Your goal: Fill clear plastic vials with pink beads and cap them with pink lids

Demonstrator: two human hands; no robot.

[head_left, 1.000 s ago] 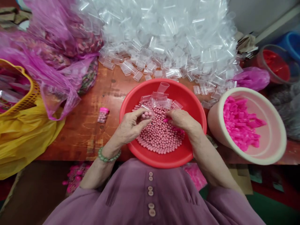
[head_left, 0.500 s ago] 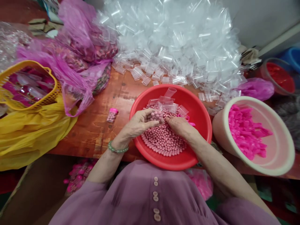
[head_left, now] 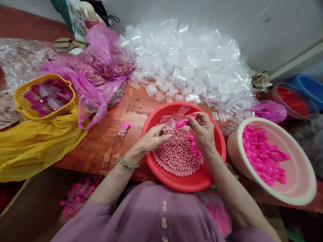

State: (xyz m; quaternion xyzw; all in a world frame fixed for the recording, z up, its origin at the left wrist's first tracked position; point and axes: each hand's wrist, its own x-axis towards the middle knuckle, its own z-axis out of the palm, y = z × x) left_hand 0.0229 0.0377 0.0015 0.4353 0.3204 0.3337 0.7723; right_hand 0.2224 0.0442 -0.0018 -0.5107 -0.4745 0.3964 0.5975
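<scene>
My left hand (head_left: pixel 154 138) holds a clear plastic tube filled with pink beads (head_left: pixel 167 130) over the red basin (head_left: pixel 168 183). Between the fingertips of my right hand (head_left: pixel 204 132) is a bright pink plastic cap (head_left: pixel 181 124), close to the tube's end but apart from it. Loose pink beads (head_left: pixel 176 159) cover the basin's bottom. A few empty clear tubes (head_left: pixel 182 110) lie at its far side, and more pink caps (head_left: pixel 193 148) rest on the beads below my right hand. To the left, a filled tube with a pink lid (head_left: pixel 123 129) lies on the table.
Behind the basin rises a big heap of clear tubes (head_left: pixel 186 64). A pale bucket (head_left: pixel 300 171) of pink caps stands at the right. On the left are a yellow basket (head_left: pixel 47 116), a yellow bag (head_left: pixel 37 148) and purple plastic bags (head_left: pixel 96 94).
My right hand has lifted from the beads and now holds a pink cap near the tube. My left hand still holds the filled tube. The camera view has shifted slightly.
</scene>
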